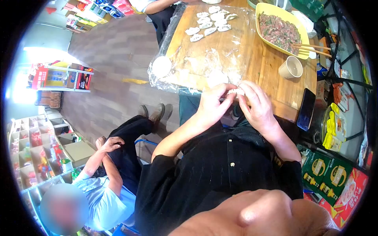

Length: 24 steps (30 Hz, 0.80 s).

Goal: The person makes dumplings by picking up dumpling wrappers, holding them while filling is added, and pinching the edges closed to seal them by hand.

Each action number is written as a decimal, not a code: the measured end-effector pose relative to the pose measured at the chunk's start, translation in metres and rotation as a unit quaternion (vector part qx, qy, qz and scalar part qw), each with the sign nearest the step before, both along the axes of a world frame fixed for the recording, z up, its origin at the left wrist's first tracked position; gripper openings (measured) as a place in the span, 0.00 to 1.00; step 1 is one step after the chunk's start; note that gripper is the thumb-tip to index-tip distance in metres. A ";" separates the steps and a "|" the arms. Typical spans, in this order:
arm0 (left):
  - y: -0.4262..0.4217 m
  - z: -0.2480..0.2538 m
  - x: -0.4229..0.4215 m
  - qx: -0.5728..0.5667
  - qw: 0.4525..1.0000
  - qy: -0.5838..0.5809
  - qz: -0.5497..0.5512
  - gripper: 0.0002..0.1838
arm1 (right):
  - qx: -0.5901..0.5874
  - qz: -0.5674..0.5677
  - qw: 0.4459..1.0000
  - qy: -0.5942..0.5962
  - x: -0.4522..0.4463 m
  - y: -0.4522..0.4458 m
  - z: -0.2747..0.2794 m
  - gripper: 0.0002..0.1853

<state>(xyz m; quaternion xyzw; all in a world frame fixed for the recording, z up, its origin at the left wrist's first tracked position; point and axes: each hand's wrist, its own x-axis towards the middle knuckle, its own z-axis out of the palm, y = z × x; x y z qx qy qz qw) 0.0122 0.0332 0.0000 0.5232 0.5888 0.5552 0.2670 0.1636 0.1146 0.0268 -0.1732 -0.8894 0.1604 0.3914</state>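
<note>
My left hand [214,103] and my right hand [258,105] meet at the near edge of the wooden table [271,84]. Between their fingertips they pinch a small white dumpling [237,91], partly hidden by the fingers. Just beyond my left hand, a pale floury patch [215,78] lies on the plastic film [185,55]. Several shaped dumplings [210,30] rest in a group farther back on the table. A yellow bowl [260,34] of minced filling [277,31] stands at the back right, with chopsticks [311,48] across its rim.
A paper cup [290,67] and a dark phone [306,109] are at the right. A round white thing [162,67] lies at the film's left corner. One person [106,188] sits at my left; another person's arm [159,6] shows at the top. Boxes [328,173] stand lower right.
</note>
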 end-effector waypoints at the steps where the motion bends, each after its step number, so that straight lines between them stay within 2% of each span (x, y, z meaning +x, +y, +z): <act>1: 0.003 0.004 -0.003 -0.002 1.000 -0.020 0.011 0.09 | 0.001 0.000 1.000 0.004 0.000 0.003 0.004 0.26; 4: 0.022 0.016 -0.032 -0.132 0.991 -0.011 0.035 0.11 | -0.044 -0.028 0.999 0.007 0.004 0.010 0.009 0.25; 6: 0.047 0.005 -0.056 -0.063 0.996 -0.006 0.059 0.12 | -0.055 -0.049 0.997 0.019 0.008 0.015 0.005 0.24; 8: 0.076 0.007 -0.079 -0.044 0.989 0.118 0.073 0.13 | -0.080 -0.052 0.995 0.016 0.013 0.017 -0.001 0.22; 10: 0.108 0.004 -0.095 -0.051 0.977 0.192 0.080 0.13 | -0.119 -0.055 0.991 0.002 0.017 0.017 -0.012 0.20; 12: 0.137 -0.001 -0.105 -0.050 0.974 0.209 0.073 0.12 | -0.129 -0.051 0.990 0.003 0.020 0.019 -0.019 0.18; 14: 0.163 -0.015 -0.113 -0.059 0.955 0.281 0.075 0.11 | -0.140 -0.050 0.989 0.003 0.024 0.022 -0.025 0.17; 15: 0.173 -0.026 -0.117 -0.026 0.946 0.315 0.068 0.11 | -0.141 -0.044 0.989 0.006 0.026 0.024 -0.026 0.16; 16: 0.182 -0.033 -0.120 -0.029 0.946 0.315 0.063 0.11 | -0.141 -0.038 0.989 0.009 0.029 0.026 -0.027 0.15; 19: 0.191 -0.046 -0.123 -0.047 0.904 0.415 0.093 0.08 | -0.142 -0.030 0.989 0.012 0.036 0.031 -0.027 0.15; 20: 0.191 -0.048 -0.123 -0.050 0.904 0.415 0.091 0.08 | -0.145 -0.031 0.989 0.012 0.038 0.033 -0.029 0.15; 22: 0.188 -0.048 -0.120 -0.016 0.871 0.484 0.086 0.07 | -0.143 -0.024 0.989 0.018 0.042 0.034 -0.033 0.15; 24: 0.190 -0.048 -0.121 -0.006 0.866 0.494 0.079 0.07 | -0.146 -0.025 0.989 0.016 0.044 0.033 -0.035 0.15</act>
